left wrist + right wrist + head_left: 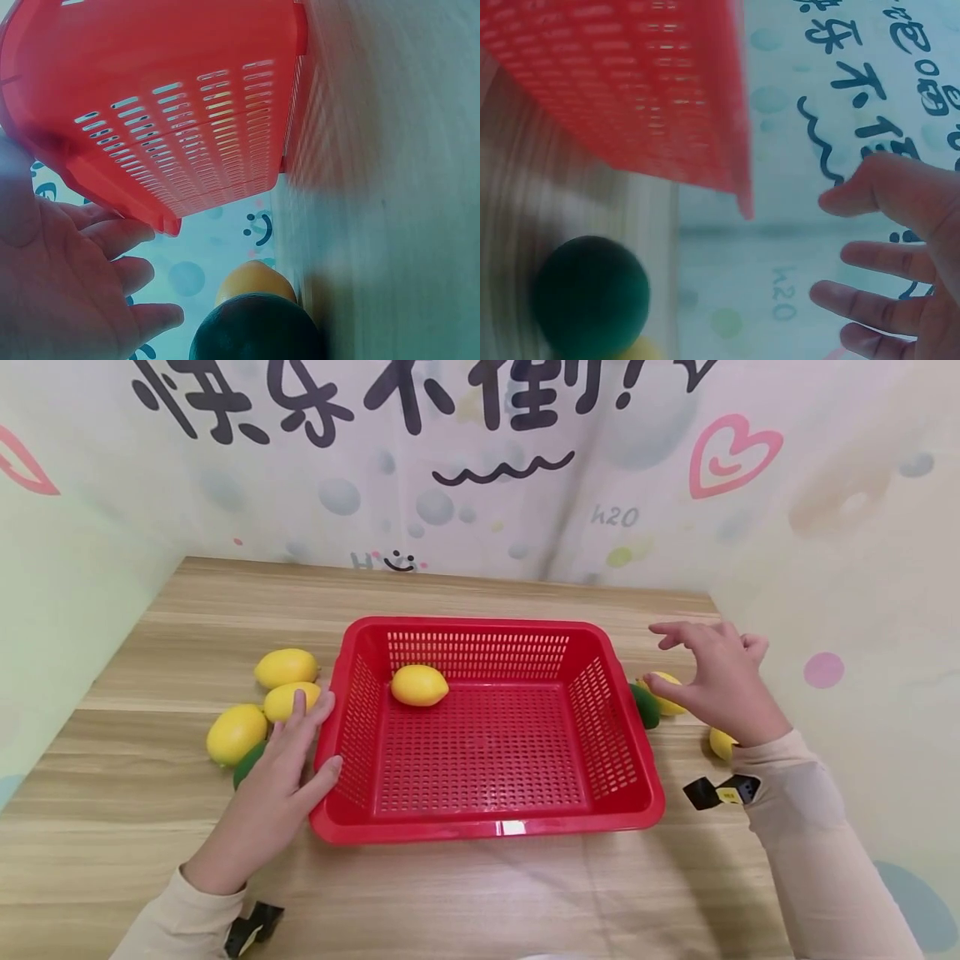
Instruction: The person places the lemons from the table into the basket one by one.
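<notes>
A red plastic basket (480, 828) with slotted walls stands on the wooden table, one lemon (420, 685) lying inside at its back left. My left hand (273, 789) is at the basket's left rim, fingers loosely extended along the outside and thumb toward the inner side. The left wrist view shows its fingertips right at the rim (161, 217). Off to the right, my right hand (723, 681) hovers apart from the basket with fingers spread and nothing between them. Below it are a dark green fruit (647, 706) and a yellow lemon (670, 700).
Left of the basket lie several lemons (236, 735) and a dark green fruit (249, 764), partly hidden by the left hand. Another lemon (722, 743) shows beside the right wrist. A printed wall (480, 527) rises behind the table.
</notes>
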`<move>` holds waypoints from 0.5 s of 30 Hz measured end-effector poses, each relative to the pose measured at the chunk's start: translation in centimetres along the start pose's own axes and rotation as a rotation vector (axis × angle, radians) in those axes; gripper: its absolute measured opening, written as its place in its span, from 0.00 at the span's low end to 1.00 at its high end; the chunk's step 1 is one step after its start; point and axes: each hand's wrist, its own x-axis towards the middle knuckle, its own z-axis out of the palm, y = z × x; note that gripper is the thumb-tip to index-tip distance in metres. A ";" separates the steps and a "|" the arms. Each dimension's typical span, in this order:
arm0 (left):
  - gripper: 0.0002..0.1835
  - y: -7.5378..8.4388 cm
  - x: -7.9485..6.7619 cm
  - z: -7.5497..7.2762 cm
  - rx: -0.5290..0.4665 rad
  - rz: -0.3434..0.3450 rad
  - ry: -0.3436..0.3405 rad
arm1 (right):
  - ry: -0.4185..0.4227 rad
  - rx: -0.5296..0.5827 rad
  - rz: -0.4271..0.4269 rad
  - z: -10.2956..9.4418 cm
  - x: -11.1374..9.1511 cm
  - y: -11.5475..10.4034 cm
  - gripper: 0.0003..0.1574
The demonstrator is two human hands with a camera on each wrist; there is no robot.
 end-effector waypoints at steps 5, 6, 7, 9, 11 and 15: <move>0.40 0.0 0.0 0.0 -0.005 -0.003 0.000 | -0.002 0.001 0.076 1.1 -0.6 1.0 0.35; 0.40 0.0 0.0 0.0 -0.006 0.000 0.001 | -0.006 -0.001 0.086 1.3 -0.8 1.2 0.34; 0.40 0.0 0.0 0.0 -0.006 0.002 0.001 | -0.008 0.000 0.097 1.6 -0.9 1.4 0.34; 0.40 0.0 -0.1 0.0 -0.006 0.006 0.000 | -0.004 0.001 0.107 2.0 -1.2 1.8 0.34; 0.39 0.0 -0.1 0.0 -0.004 0.009 0.000 | 0.000 0.010 0.111 2.4 -1.5 2.0 0.33; 0.39 0.0 -0.1 0.0 0.000 0.008 0.000 | -0.008 0.025 0.108 2.7 -1.7 2.3 0.33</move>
